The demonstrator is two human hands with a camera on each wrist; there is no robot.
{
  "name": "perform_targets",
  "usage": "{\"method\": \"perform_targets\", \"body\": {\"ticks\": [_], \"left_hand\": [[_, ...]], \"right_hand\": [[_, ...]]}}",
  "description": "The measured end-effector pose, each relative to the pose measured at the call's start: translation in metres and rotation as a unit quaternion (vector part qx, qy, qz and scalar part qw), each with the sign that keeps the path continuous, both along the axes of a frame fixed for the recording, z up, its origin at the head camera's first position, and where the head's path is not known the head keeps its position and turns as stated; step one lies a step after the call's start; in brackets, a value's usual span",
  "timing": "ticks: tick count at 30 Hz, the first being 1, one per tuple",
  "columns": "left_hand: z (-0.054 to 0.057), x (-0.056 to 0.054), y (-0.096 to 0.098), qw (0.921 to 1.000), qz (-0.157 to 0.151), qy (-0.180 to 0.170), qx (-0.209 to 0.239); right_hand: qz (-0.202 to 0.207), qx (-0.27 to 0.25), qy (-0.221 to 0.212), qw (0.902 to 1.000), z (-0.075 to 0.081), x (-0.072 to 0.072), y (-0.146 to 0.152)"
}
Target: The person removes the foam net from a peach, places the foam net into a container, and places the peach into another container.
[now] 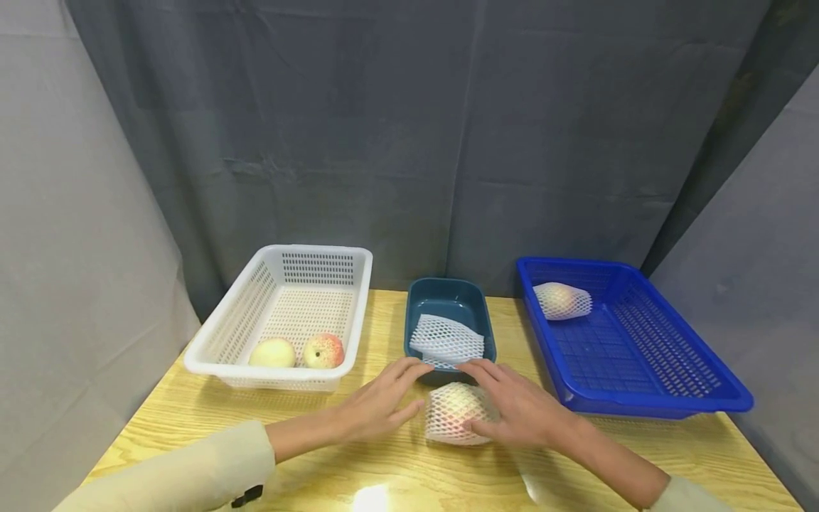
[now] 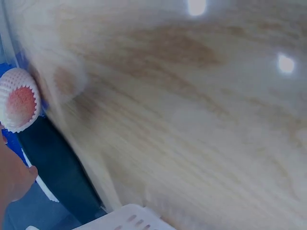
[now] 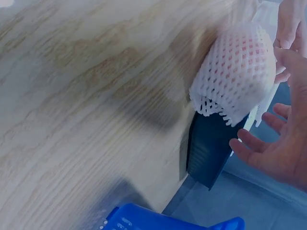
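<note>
A peach in a white foam net [image 1: 456,414] stands on the table between the two hands, in front of a small dark teal bin [image 1: 451,290]. My left hand [image 1: 382,404] is left of it, apart from the fruit, fingers loosely extended toward the bin. On the other side is my right hand [image 1: 521,407], its thumb overlapping the net's right side in the head view. The right wrist view shows its fingers [image 3: 249,146] spread and relaxed beside the netted peach [image 3: 235,72]. In the left wrist view, red skin shows at the net's open end [image 2: 20,106].
Flat white foam nets [image 1: 448,338] lie inside the teal bin. To the left, a white basket [image 1: 275,370] holds two bare peaches [image 1: 323,350]. A blue basket [image 1: 652,402] on the right contains one netted peach [image 1: 561,301]. A dark curtain [image 1: 358,142] hangs behind the table.
</note>
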State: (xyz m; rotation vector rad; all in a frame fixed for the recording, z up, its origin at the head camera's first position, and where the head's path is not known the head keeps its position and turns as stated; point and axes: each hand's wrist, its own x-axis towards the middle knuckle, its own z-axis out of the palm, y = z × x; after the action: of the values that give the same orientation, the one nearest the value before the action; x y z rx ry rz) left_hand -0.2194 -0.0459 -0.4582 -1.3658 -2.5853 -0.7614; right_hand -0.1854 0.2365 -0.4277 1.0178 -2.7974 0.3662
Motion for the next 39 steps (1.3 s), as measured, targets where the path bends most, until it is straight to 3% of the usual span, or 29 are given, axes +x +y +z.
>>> {"method": "perform_targets", "body": {"ticks": [11, 26, 33, 39], "left_hand": [[0.011, -0.005, 0.002, 0.9988, -0.009, 0.037, 0.030], [0.004, 0.000, -0.010, 0.9996, 0.017, 0.020, 0.011], [-0.001, 0.005, -0.014, 0.9998, 0.015, 0.010, 0.005], [-0.009, 0.007, -0.020, 0.9994, 0.034, 0.002, -0.010]], "right_hand": [[-0.024, 0.007, 0.021, 0.9995, 0.010, -0.002, 0.006], [-0.050, 0.001, 0.000, 0.9988, 0.008, 0.004, 0.020], [-0.061, -0.009, -0.009, 0.9981, 0.004, 0.009, 0.026], [-0.071, -0.014, -0.012, 0.9973, 0.001, 0.013, 0.032]]}}
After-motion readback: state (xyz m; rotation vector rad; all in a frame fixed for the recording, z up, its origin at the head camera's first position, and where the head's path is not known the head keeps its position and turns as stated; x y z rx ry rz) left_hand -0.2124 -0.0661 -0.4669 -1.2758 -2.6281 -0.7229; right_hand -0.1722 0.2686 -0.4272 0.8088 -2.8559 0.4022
